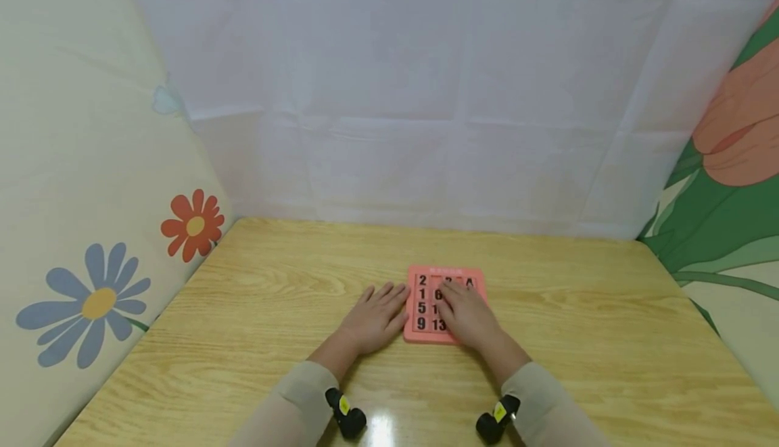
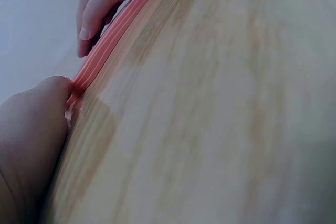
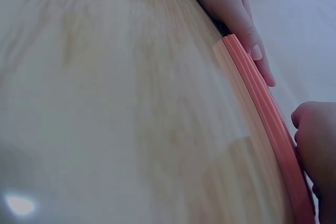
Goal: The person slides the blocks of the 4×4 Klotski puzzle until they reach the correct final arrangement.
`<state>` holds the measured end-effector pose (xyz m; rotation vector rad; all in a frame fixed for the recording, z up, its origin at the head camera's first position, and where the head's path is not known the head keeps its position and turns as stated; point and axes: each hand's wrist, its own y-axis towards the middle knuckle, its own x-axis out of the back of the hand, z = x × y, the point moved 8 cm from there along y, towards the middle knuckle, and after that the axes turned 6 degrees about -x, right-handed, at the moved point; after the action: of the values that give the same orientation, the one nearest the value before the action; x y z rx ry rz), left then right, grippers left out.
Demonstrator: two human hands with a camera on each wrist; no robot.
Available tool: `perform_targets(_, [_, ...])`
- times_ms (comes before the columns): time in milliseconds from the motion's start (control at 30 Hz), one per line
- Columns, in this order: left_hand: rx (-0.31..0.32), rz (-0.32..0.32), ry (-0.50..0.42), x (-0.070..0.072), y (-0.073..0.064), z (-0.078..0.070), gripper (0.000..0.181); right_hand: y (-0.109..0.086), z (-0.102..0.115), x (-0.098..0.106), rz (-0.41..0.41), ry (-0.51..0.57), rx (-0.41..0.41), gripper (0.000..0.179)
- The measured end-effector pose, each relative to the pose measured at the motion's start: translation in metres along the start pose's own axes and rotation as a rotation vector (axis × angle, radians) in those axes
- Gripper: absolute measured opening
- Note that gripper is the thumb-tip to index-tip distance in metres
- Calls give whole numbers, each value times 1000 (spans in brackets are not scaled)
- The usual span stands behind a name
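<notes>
A pink number slide puzzle (image 1: 429, 337) lies flat on the table, its black numbers on pink tiles. My left hand (image 1: 376, 318) rests palm down at the puzzle's left side, fingers extended, the thumb against its edge. My right hand (image 1: 471, 317) lies over the right part of the puzzle, fingertips on the upper tiles, and hides several numbers. In the left wrist view the puzzle's ridged side (image 2: 107, 40) shows edge-on beside the left thumb. The right wrist view shows the same pink edge (image 3: 262, 103) between both hands; the tile face is out of sight there.
The wood-grain table (image 1: 608, 339) spreads around the puzzle. White cloth (image 1: 389, 95) hangs behind it, and floral cloth (image 1: 97, 163) stands along the left and right sides. A small black device (image 1: 349, 420) is strapped at each wrist.
</notes>
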<state>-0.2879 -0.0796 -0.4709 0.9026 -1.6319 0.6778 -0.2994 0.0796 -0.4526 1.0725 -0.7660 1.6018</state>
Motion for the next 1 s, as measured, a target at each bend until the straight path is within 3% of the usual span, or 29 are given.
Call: perform_targets(1000, [7,6,10,2,1,-1,58,-1,-9,4,-35,8,5,48])
